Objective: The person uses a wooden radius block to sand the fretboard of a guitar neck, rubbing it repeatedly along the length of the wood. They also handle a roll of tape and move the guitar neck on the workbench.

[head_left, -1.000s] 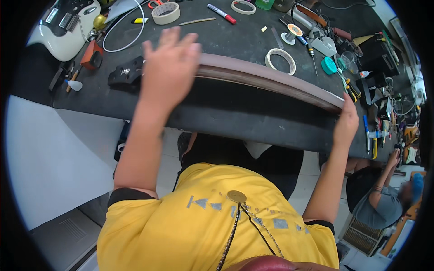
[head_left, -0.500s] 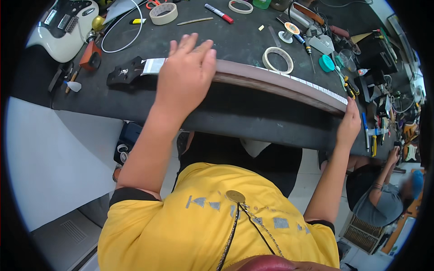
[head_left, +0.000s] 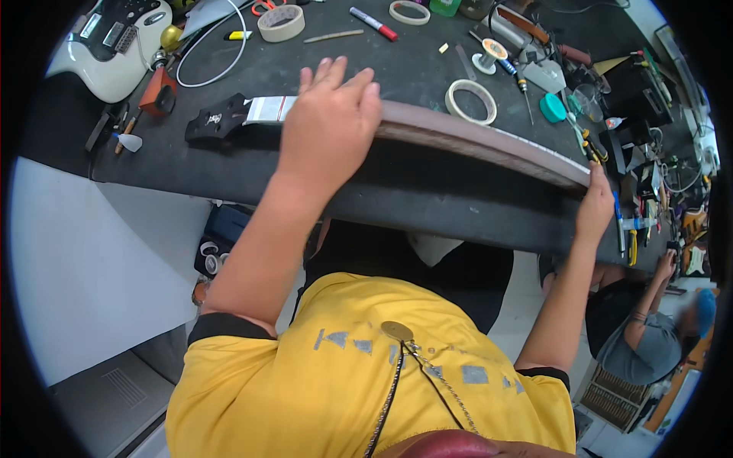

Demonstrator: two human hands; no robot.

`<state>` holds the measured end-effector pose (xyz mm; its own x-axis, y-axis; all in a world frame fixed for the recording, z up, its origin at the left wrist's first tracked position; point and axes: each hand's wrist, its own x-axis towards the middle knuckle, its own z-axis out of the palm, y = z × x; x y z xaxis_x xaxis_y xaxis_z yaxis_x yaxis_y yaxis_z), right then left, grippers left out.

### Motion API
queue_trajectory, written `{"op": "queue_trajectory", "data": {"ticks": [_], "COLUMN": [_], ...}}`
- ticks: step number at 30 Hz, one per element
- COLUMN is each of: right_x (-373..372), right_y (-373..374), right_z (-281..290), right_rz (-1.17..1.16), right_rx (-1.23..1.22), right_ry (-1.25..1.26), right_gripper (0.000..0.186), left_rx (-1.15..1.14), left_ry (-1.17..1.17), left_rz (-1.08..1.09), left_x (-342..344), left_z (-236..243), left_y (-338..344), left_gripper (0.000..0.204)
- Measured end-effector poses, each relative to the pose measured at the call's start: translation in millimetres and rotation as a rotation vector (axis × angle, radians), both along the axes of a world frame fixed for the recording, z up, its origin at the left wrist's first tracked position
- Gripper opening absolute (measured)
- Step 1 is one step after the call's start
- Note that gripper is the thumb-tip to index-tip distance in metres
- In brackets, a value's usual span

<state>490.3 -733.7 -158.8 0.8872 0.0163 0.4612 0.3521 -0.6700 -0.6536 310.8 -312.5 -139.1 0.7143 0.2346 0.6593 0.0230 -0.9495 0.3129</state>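
A guitar neck lies across the bench, its black headstock (head_left: 217, 120) at the left and silver-white tape (head_left: 267, 109) beside it. On top of the neck rests a long brownish sanding bar (head_left: 473, 133), and a strip of the fretboard (head_left: 538, 145) shows along its far edge. My left hand (head_left: 330, 126) lies over the bar's left part, palm down, fingers stretched out and apart beyond it. At the right end, my right hand (head_left: 595, 200) is closed on the bar, thumb along the top; its other fingers are mostly hidden.
Beyond the bar lie masking tape rolls (head_left: 470, 102), a red-capped marker (head_left: 374, 24) and a solder spool (head_left: 489, 55). A white guitar body (head_left: 114, 65) sits at the far left. Tools crowd the right side, where another person (head_left: 641, 343) works.
My left hand has shifted a little to the right with the bar, uncovering more of the tape near the headstock. My right hand has moved slightly right. The view has shifted a little too.
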Motion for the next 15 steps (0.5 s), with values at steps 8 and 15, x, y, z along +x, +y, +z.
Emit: {"op": "queue_trajectory", "data": {"ticks": [8,15], "right_x": [-101,0], "right_y": [150,14], "right_z": [23,4], "right_rz": [0.211,-0.109], "right_rx": [-0.238,0.031], "right_ry": [-0.122,0.187], "right_gripper": [0.062,0.057], "left_rx": [-0.281,0.078], "left_ry": [0.038,0.134], "left_rz": [0.176,-0.038], "left_x": [-95,-8], "left_z": [-3,4], "left_y": [137,18], "left_gripper": [0.041,0.039]}}
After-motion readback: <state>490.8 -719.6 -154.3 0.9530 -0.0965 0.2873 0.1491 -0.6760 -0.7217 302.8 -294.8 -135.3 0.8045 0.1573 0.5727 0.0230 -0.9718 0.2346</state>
